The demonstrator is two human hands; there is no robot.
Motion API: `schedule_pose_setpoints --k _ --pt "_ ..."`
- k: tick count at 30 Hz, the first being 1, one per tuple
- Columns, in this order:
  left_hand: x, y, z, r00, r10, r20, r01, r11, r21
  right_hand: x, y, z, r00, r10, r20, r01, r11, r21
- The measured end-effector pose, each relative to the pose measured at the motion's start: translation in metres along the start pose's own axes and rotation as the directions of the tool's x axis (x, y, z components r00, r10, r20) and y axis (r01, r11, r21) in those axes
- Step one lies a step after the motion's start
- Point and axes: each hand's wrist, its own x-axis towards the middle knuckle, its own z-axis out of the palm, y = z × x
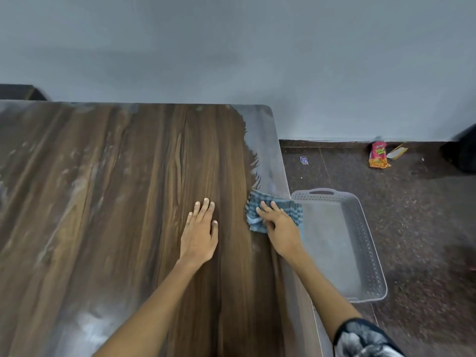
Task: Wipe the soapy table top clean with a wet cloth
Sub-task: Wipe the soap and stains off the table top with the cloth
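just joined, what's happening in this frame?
A person is wiping a wooden table. The right hand presses a blue checkered cloth at the table's right edge, above a grey plastic tray on the floor. The left hand rests flat on the wiped middle strip. Soapy film remains along the right edge and on the left.

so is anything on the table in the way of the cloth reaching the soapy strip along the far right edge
Nothing visible. The right hand presses the blue checked cloth at the table top's right edge, and the soapy strip just beyond it is bare. The left hand lies flat to the side.
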Motion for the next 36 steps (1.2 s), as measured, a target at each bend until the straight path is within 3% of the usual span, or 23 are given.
schedule_pose_setpoints --k 11,17,22,28,31,33,36 --pt "0.147 0.015 0.002 0.997 -0.032 -0.067 0.036 0.997 0.064 0.199 0.013 -0.020 0.998 -0.037 -0.042 0.041 0.993 0.109" --pt "0.225 0.014 -0.003 0.998 0.028 -0.058 -0.022 0.994 0.105 0.295 0.019 -0.038 0.998 -0.040 -0.053 0.045 0.995 0.087" --pt "0.249 0.012 -0.001 0.988 0.048 -0.146 -0.026 0.989 0.147 0.362 0.009 -0.041 0.997 -0.026 -0.069 0.027 0.999 0.024" --pt "0.250 0.011 0.002 0.984 0.057 -0.171 -0.034 0.990 0.134 0.349 -0.027 -0.017 0.984 -0.172 -0.040 0.171 0.985 -0.024" --pt "0.249 0.010 0.004 0.982 0.056 -0.181 -0.032 0.990 0.134 0.304 -0.021 -0.013 0.951 -0.310 0.021 0.308 0.935 -0.175" --pt "0.249 0.009 0.004 0.981 0.059 -0.184 -0.036 0.991 0.125 0.280 0.000 -0.022 0.951 -0.308 -0.027 0.286 0.909 -0.303" --pt "0.249 0.010 0.004 0.981 0.054 -0.188 -0.035 0.994 0.105 0.294 0.031 -0.040 0.983 -0.153 -0.104 0.095 0.899 -0.428"
